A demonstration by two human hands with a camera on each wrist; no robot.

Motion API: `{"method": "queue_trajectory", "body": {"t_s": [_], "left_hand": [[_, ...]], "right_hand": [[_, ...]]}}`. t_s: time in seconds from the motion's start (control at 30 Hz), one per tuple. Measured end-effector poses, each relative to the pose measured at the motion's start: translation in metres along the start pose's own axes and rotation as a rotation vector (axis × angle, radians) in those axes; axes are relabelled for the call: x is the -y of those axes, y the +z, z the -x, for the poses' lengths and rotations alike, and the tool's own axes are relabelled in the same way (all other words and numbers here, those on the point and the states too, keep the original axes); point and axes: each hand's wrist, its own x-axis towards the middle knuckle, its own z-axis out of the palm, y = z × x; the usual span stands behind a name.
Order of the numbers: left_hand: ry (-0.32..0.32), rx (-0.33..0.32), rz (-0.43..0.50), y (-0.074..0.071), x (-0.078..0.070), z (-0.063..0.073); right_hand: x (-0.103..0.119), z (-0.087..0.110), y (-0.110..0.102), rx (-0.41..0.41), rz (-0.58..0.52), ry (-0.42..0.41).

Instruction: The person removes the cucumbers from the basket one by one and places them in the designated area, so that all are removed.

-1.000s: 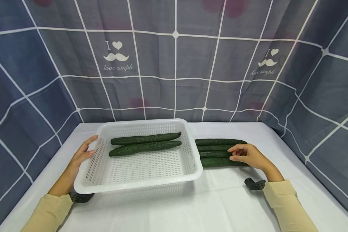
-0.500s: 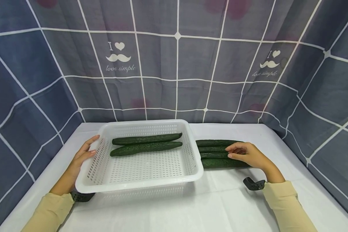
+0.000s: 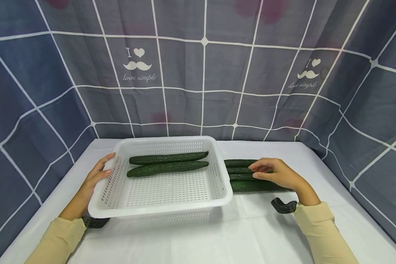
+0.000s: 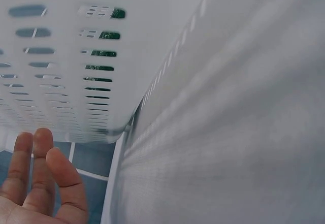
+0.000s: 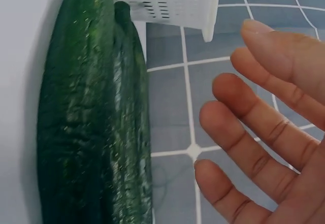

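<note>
A white perforated plastic basket (image 3: 171, 190) stands left of centre in the head view, with two cucumbers (image 3: 168, 168) lying side by side in it. My left hand (image 3: 93, 182) is at the basket's left side, its fingers extended along the rim. In the left wrist view, the fingers of that left hand (image 4: 43, 181) stick up close by the perforated wall. Right of the basket, several more cucumbers (image 3: 242, 186) lie in a row on the table. Over them hovers my right hand (image 3: 277, 173), fingers loosely bent. The right wrist view shows this hand (image 5: 269, 132) holding nothing, apart from the cucumbers (image 5: 76, 112).
A white cloth (image 3: 198, 238) covers the table. Grey-blue curtains (image 3: 181, 106) with white grid lines rise behind it and on both sides. A black wrist mount (image 3: 283, 206) sits below the right wrist and another (image 3: 95, 222) below the left.
My right hand has shifted a little left and up over the cucumbers, toward the basket. The left hand stays at the basket, and the whole head view has drifted slightly.
</note>
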Motion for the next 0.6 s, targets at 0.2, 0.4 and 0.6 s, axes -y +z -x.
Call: {"method": "queue_trajectory", "body": {"t_s": [0.2, 0.4, 0.6], "left_hand": [[-0.01, -0.017, -0.002, 0.0, 0.0, 0.0], [-0.016, -0.025, 0.005, 0.001, -0.001, 0.001], [-0.002, 0.003, 0.054, 0.001, 0.0, 0.0]], "right_hand": [[0.01, -0.008, -0.001, 0.051, -0.013, -0.02], [0.018, -0.02, -0.002, 0.091, -0.041, -0.046], [0.026, -0.032, -0.004, 0.151, -0.096, -0.031]]}}
